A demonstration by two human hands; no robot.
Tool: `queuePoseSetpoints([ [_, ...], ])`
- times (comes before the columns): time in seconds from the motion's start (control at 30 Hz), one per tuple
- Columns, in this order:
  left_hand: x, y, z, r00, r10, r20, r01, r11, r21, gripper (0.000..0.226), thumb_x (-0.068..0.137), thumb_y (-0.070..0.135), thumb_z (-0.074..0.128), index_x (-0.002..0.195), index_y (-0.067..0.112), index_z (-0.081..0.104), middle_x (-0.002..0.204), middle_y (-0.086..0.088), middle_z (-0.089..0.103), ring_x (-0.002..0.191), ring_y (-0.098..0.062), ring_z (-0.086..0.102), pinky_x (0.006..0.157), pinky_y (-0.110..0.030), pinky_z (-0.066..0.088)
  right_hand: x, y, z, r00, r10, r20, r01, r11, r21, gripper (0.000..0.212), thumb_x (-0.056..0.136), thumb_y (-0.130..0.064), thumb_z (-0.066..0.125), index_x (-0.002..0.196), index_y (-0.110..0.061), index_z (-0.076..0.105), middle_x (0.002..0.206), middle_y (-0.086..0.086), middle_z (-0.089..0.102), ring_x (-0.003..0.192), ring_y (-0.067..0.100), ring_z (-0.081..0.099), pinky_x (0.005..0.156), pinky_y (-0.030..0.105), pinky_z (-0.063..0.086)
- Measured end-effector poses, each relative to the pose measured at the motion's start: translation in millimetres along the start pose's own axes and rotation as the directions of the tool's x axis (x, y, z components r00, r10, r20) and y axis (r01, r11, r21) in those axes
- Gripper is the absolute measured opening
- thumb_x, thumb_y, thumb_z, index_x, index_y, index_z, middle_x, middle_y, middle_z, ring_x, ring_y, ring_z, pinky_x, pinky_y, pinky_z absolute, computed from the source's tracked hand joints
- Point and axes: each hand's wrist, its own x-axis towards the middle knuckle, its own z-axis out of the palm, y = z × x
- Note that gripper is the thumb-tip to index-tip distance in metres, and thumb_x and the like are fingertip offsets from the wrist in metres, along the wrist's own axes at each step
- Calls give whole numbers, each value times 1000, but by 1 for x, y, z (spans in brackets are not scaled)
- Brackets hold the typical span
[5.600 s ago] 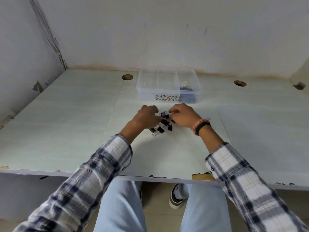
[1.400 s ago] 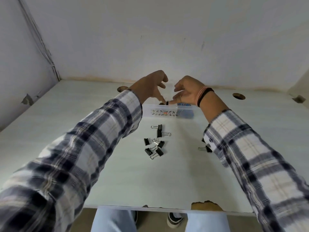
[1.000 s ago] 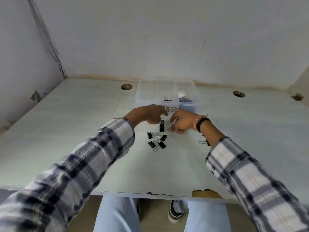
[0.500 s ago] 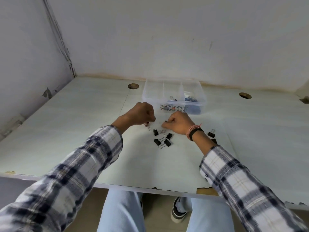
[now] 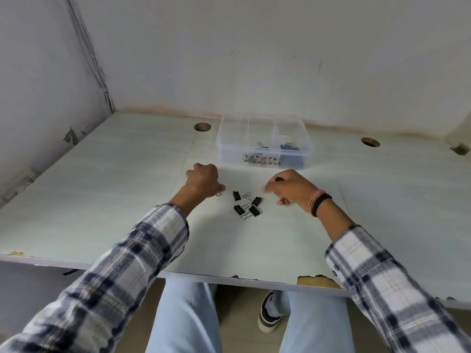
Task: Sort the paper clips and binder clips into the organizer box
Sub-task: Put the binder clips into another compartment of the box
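Four black binder clips lie in a loose cluster on the table, between the two hands and near the organizer box; the left hand is clenched, seemingly on a small silver thing at its thumb, though the view is too blurred to be sure; the right hand curls round something dark, probably a clip. Best to pinch each clip by its black body and carry it over the front wall; the middle compartment holds a few binder clips, the right one blue paper clips, the left looks bare.
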Motion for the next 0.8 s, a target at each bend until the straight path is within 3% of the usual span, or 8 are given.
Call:
queuePoseSetpoints([
  [0.23, -9, 10, -6, 999, -35, -34, 18, 907, -422, 20, 83, 11, 77, 89, -6, 69, 81, -12, 64, 65, -26, 61, 55, -29, 52, -2, -4, 20, 992, -122, 43, 129, 901, -414, 41, 75, -41, 84, 64, -13, 56, 54, -6, 44, 52, 12, 41, 54, 25, 31],
  [0.3, -11, 14, -7, 998, -59, 36, 66, 687, -724, 17, 86, 8, 73, 85, -7, 67, 77, -14, 61, 66, -27, 60, 62, -32, 57, -6, -6, 21, 990, -134, 33, 136, 896, -423, 43, 77, -38, 83, 60, -13, 52, 55, -6, 44, 52, 12, 42, 52, 25, 31],
  [0.37, -14, 17, -11, 980, -55, 189, 197, 265, -944, 6, 90, -2, 62, 86, -7, 64, 87, -19, 60, 76, -29, 59, 71, -32, 59, -8, -6, 22, 988, -153, 21, 148, 895, -420, 43, 76, -40, 84, 64, -6, 61, 61, -3, 53, 58, 12, 48, 55, 25, 36],
  [0.43, -17, 18, -14, 954, -29, 297, 293, -111, -950, 9, 91, -6, 53, 90, -6, 62, 94, -21, 59, 84, -28, 59, 77, -31, 59, -10, -6, 26, 984, -178, 4, 163, 890, -426, 48, 74, -42, 85, 81, 3, 70, 72, 3, 64, 66, 14, 56, 59, 25, 42],
  [0.47, -17, 17, -14, 949, -31, 314, 304, -175, -936, 8, 92, -2, 53, 92, -4, 61, 96, -21, 59, 87, -28, 60, 80, -32, 58, -10, -6, 28, 983, -186, -9, 163, 884, -439, 47, 74, -41, 85, 85, 2, 72, 75, 4, 67, 67, 14, 58, 58, 24, 43],
  [0.53, -17, 17, -10, 955, -45, 294, 292, -53, -955, 10, 90, 8, 62, 93, -2, 60, 96, -20, 59, 80, -27, 59, 74, -32, 55, -10, -6, 31, 979, -199, -35, 160, 869, -468, 39, 76, -34, 84, 84, 2, 73, 74, 5, 68, 63, 12, 58, 54, 22, 43],
  [0.67, -18, 16, 8, 996, 32, 78, 23, 788, -615, 33, 77, 37, 86, 86, 10, 68, 84, -7, 59, 71, -20, 53, 62, -26, 41, -7, -2, 33, 971, -216, -101, 158, 899, -408, 35, 77, -27, 79, 63, 2, 65, 56, 2, 58, 50, 11, 50, 47, 18, 38],
  [0.8, -21, 18, 16, 978, 206, -13, -197, 912, -360, 39, 79, 31, 86, 106, 5, 75, 104, -6, 67, 89, -18, 61, 71, -22, 49, -6, 6, 29, 952, -242, -187, 170, 927, -333, 32, 81, -23, 75, 56, -7, 63, 51, -3, 50, 48, 7, 46, 47, 19, 35],
])
